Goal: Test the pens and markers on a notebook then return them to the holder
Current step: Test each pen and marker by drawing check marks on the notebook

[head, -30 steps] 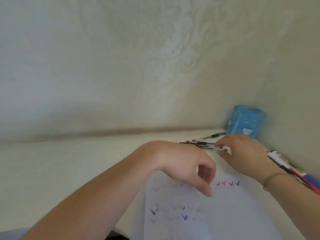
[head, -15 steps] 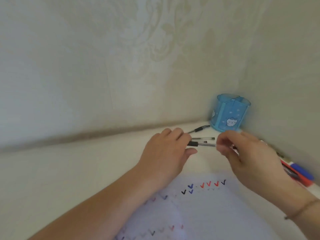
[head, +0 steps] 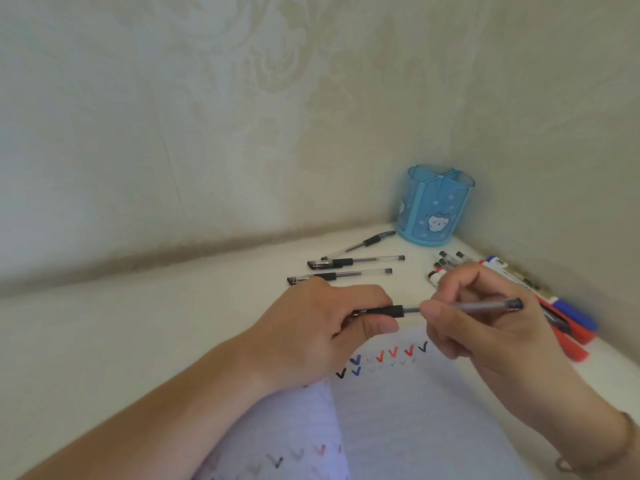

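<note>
A black gel pen lies level between both hands above the open notebook. My left hand grips its capped end, thumb under the black cap. My right hand pinches the clear barrel. The notebook page carries black, blue and red tick marks. The blue pen holder stands in the far corner with nothing showing above its rim. Three black pens lie on the table behind my left hand.
Red and blue markers and several capped pens lie along the right wall, behind my right hand. Walls close the table at the back and right.
Both hands have lifted one pen off the table and drawn it nearer, over the notebook. The view has shifted, so the holder and the loose pens show more fully.
</note>
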Demonstrator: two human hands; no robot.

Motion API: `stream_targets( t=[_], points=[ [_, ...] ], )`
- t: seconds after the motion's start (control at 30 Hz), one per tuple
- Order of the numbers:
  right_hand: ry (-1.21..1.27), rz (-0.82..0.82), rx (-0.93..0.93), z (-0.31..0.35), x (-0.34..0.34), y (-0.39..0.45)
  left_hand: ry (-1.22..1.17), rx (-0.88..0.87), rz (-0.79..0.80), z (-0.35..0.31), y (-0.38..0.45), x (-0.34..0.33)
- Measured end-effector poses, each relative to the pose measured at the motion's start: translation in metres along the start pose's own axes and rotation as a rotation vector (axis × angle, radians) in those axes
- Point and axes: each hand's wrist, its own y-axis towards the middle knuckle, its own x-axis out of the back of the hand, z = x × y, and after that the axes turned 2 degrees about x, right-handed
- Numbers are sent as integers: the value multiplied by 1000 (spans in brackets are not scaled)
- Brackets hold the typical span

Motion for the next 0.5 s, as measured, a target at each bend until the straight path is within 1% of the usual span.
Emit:
stream_targets(
  t=[0.07,0.13,0.17,0.2,0.23,0.3,0.33,0.4,0.5],
  points=[
    [75,-30,-10,0,2,1,10,0,27,0,-1,0],
    [227,-128,-63,0,14,5,89,37,80,0,-2,0],
    [301,-145,-95,1,21,6,142,63,119,0,-3,0],
    [354,-128,-130,4,28,8,190,84,169,1,-4,1],
    [363,-74,-170,5,34,9,217,106,230,0,-5,3],
    [228,46,-233,2,40,9,202,167,344,-1,-5,7],
    [109,56,-248,-3,39,8,187,191,382,-1,-5,9],
    [-105,24,-238,-12,34,7,194,192,408,1,-5,11],
    [-192,-39,-177,-20,30,6,225,172,395,1,-6,12]
  ],
)
